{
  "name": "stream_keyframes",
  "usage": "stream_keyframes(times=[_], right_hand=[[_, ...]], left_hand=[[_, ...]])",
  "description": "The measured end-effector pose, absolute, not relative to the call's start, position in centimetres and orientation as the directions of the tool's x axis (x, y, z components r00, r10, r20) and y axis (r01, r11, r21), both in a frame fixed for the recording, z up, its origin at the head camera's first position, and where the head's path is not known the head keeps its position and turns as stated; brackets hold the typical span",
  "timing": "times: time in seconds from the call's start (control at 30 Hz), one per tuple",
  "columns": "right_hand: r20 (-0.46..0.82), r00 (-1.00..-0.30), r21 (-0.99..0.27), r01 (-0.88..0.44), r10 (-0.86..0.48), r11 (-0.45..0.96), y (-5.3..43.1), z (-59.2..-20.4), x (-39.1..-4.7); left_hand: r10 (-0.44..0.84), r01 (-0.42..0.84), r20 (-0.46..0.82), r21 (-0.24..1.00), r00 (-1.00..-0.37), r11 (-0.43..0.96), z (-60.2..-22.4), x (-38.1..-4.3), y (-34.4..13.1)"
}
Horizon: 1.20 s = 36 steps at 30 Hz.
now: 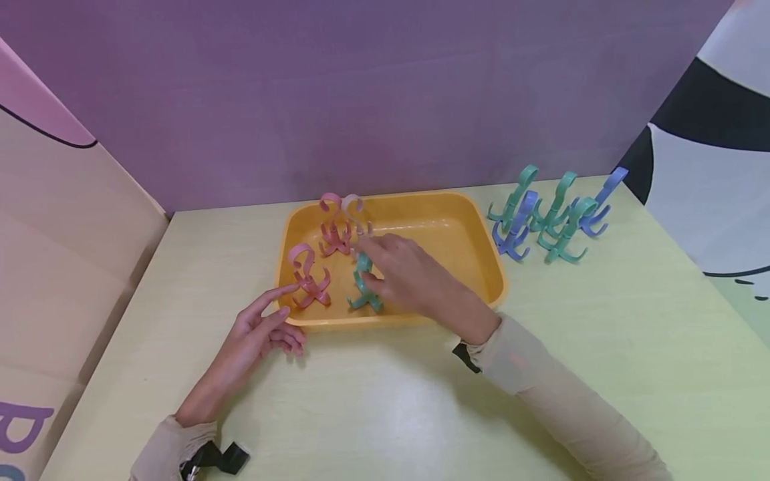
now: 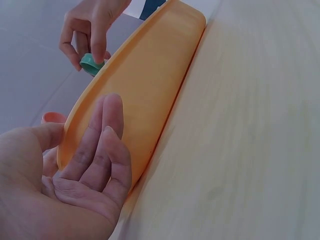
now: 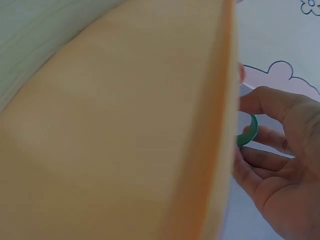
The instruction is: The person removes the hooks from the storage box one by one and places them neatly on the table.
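Observation:
A green four-pronged hook [image 1: 365,294] with a looped top stands in the yellow plastic tray [image 1: 391,322]. My right hand [image 1: 415,277] reaches over the tray from the right, thumb and fingers around that hook's green loop [image 3: 254,131]. On the tray's near-left corner is my left hand [image 1: 261,329], its index finger stretched toward a pink hook [image 1: 313,288] and the other fingers loosely bent outside the wall. Behind stand another pink hook [image 1: 335,237] and a pale hook [image 1: 351,204], the latter partly hidden by my right hand.
Right of the tray, several green and blue hooks stand grouped on the pale table [image 1: 409,401], among them a blue hook [image 1: 514,230] close to the tray wall. A purple panel [image 1: 361,100] rises along the table's back edge.

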State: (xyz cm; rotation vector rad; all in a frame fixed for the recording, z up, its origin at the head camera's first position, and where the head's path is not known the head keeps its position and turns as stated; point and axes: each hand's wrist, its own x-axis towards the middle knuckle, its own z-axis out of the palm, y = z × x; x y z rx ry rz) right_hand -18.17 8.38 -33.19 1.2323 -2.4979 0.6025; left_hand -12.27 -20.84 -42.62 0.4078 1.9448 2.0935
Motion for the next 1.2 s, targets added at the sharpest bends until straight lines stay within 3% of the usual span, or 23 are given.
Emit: stream_keyframes(times=[0.63, 0.93, 1.2], right_hand=[[0.502, -0.584, -0.263, -0.805, -0.637, 0.531, 10.2, -32.3, -19.6], [0.517, -0.619, -0.285, -0.775, -0.591, 0.564, 10.9, -31.4, -19.3], [0.589, -0.566, -0.230, -0.802, -0.576, 0.551, 12.2, -31.3, -18.8]], left_hand=[[0.356, -0.008, 0.014, 0.998, -0.934, -0.059, -42.6, -12.3, -20.8], [0.363, 0.000, 0.025, 0.998, -0.932, -0.069, -42.7, -12.2, -21.0], [0.368, 0.001, 0.032, 0.996, -0.929, -0.084, -42.8, -12.3, -20.9]])
